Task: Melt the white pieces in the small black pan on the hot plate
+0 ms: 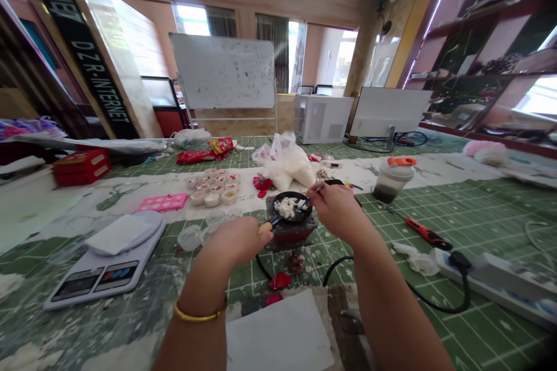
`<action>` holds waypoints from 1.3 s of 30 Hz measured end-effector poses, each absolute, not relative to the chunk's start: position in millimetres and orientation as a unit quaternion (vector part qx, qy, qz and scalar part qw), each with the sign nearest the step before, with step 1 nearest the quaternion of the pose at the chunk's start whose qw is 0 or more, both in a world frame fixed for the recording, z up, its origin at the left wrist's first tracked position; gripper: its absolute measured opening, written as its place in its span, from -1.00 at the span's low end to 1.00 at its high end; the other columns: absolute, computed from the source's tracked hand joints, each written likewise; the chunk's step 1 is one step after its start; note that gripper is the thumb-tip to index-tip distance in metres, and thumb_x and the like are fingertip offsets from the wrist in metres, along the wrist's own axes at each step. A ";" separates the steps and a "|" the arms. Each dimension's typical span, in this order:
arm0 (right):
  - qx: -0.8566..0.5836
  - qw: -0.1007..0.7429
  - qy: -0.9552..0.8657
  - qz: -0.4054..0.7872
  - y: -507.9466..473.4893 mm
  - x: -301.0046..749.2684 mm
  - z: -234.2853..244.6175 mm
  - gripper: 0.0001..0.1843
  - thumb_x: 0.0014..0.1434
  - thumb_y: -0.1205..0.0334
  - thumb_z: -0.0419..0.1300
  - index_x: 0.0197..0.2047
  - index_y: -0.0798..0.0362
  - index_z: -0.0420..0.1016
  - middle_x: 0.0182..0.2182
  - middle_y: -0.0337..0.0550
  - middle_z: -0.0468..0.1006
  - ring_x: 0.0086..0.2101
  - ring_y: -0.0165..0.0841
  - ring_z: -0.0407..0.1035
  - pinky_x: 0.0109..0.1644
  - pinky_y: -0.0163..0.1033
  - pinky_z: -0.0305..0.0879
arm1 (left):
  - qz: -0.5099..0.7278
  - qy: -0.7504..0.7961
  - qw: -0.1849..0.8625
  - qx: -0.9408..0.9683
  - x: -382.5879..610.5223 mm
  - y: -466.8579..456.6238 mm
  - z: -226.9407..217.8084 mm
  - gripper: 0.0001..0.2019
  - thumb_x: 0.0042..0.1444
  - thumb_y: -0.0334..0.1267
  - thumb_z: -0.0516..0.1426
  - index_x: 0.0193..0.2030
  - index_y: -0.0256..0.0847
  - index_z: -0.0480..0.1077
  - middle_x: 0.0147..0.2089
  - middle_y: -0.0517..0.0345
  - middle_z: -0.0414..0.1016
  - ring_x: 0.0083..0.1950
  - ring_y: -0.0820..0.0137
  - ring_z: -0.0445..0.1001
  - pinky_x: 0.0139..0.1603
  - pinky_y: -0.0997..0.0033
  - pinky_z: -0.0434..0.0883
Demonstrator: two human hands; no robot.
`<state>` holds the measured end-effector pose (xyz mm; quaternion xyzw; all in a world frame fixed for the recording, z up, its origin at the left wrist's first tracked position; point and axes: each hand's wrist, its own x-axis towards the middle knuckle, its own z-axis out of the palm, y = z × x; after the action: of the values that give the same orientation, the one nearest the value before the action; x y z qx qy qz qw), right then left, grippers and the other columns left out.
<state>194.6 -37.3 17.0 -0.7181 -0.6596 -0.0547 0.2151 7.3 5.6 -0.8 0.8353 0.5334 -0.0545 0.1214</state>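
Observation:
My left hand (237, 239) is closed around the wooden-tipped handle of a small black frying pan (299, 219). The pan rests on a small hot plate (290, 236) and holds white chunks (287, 207). Pinched in my right hand (333, 207) is a thin blue stick (304, 204), its lower end among the chunks at the pan's right side. The stick's upper part is mostly hidden by my fingers. Just behind the pan stands a clear plastic bag of white material (287, 165).
Filled small cups (212, 199), a pink mould (162, 202) and a kitchen scale (108, 266) lie to the left. On the right are a shaker cup (394, 179), a red-black screwdriver-like tool (429, 234) and a power strip (500, 284) with a black cable. White paper (281, 336) lies in front.

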 end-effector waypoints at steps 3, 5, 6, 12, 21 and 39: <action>-0.700 0.248 -0.668 -0.049 -37.1 190.9 17.7 -0.68 0.18 0.18 -0.15 -0.29 0.06 0.39 -0.39 -0.13 0.50 -0.26 -0.36 0.32 -0.14 -0.27 0.00 | -0.052 0.530 0.116 0.838 6.9 5.8 -1.4 -0.46 -0.01 0.12 -0.21 -0.43 -0.25 0.41 -0.38 -0.07 0.48 -0.42 0.30 0.40 -0.49 0.42 0.19; -0.698 0.239 -0.674 -0.042 -36.4 188.9 17.4 -0.70 0.16 0.18 -0.13 -0.30 0.06 0.39 -0.40 -0.13 0.50 -0.26 -0.34 0.32 -0.15 -0.27 0.01 | -0.052 0.530 0.111 0.839 6.7 6.0 -2.0 -0.45 -0.02 0.13 -0.21 -0.42 -0.25 0.42 -0.38 -0.07 0.47 -0.42 0.29 0.40 -0.48 0.41 0.19; -0.700 0.229 -0.675 -0.041 -36.1 188.5 17.2 -0.71 0.16 0.18 -0.11 -0.31 0.07 0.40 -0.41 -0.12 0.50 -0.27 -0.33 0.32 -0.16 -0.26 0.01 | -0.052 0.530 0.110 0.839 6.6 6.1 -2.2 -0.45 -0.02 0.13 -0.21 -0.41 -0.25 0.42 -0.38 -0.08 0.47 -0.42 0.30 0.40 -0.49 0.42 0.18; -0.702 0.272 -0.657 -0.043 -34.9 190.6 16.3 -0.69 0.17 0.18 -0.14 -0.27 0.05 0.39 -0.37 -0.14 0.50 -0.27 -0.37 0.32 -0.17 -0.29 0.01 | -0.054 0.529 0.109 0.840 7.0 5.6 -1.4 -0.45 -0.02 0.13 -0.21 -0.42 -0.25 0.41 -0.39 -0.06 0.47 -0.43 0.31 0.40 -0.51 0.43 0.16; -0.712 0.246 -0.656 -0.043 -26.3 191.5 10.3 -0.69 0.17 0.15 -0.13 -0.27 0.04 0.40 -0.36 -0.11 0.50 -0.27 -0.35 0.33 -0.18 -0.28 0.02 | -0.052 0.537 0.119 0.833 7.2 5.1 -1.7 -0.48 -0.03 0.12 -0.17 -0.41 -0.26 0.40 -0.36 -0.08 0.48 -0.38 0.27 0.42 -0.47 0.41 0.21; -0.714 0.227 -0.661 -0.051 -42.1 189.3 21.5 -0.67 0.17 0.17 -0.14 -0.30 0.09 0.41 -0.41 -0.09 0.49 -0.27 -0.33 0.32 -0.14 -0.26 0.00 | -0.054 0.530 0.114 0.839 6.6 6.8 -2.9 -0.48 -0.02 0.11 -0.19 -0.43 -0.26 0.41 -0.37 -0.09 0.48 -0.40 0.28 0.42 -0.45 0.41 0.22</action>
<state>189.3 -42.1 21.5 -0.7138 -0.6605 -0.0510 0.2272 6.6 6.8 -2.9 0.8387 0.5298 -0.0544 0.1136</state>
